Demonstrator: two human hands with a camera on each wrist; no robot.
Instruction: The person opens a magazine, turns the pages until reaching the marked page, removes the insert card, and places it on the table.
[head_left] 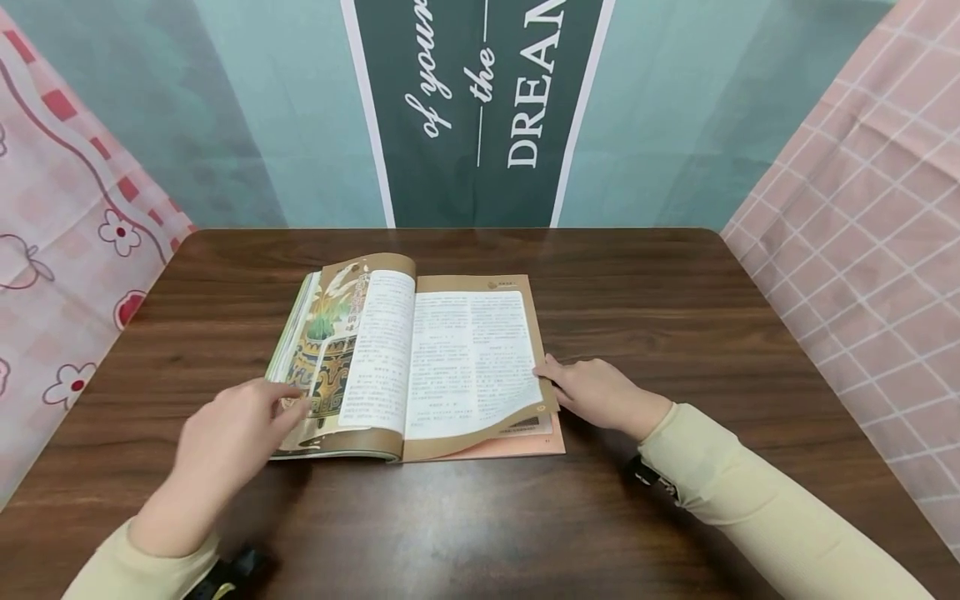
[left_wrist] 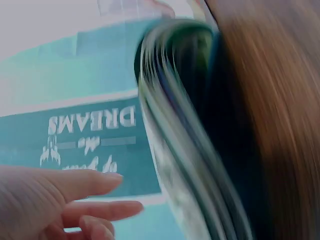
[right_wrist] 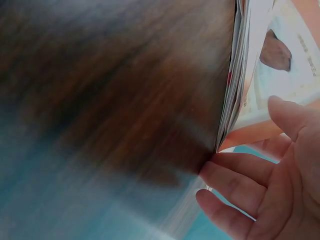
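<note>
An open magazine (head_left: pixel 442 367) lies on the wooden table, its left page curving up toward the spine. At its right edge my right hand (head_left: pixel 596 392) pinches the margin of the top right page (head_left: pixel 476 358) between thumb and fingers. That page's lower edge is lifted, and a pinkish page (head_left: pixel 543 446) shows beneath. In the right wrist view the thumb (right_wrist: pixel 287 117) lies over the page and fingers are partly behind it. My left hand (head_left: pixel 232 429) hovers by the lower left corner, fingers loosely extended; the left wrist view shows them apart from the page stack (left_wrist: pixel 185 135).
The brown wooden table (head_left: pixel 637 292) extends around the magazine. Behind it hangs a teal cloth (head_left: pixel 675 100) with white lettering. Pink patterned cloths flank the left (head_left: pixel 67 250) and right (head_left: pixel 885 250) sides. Dark straps show at both wrists.
</note>
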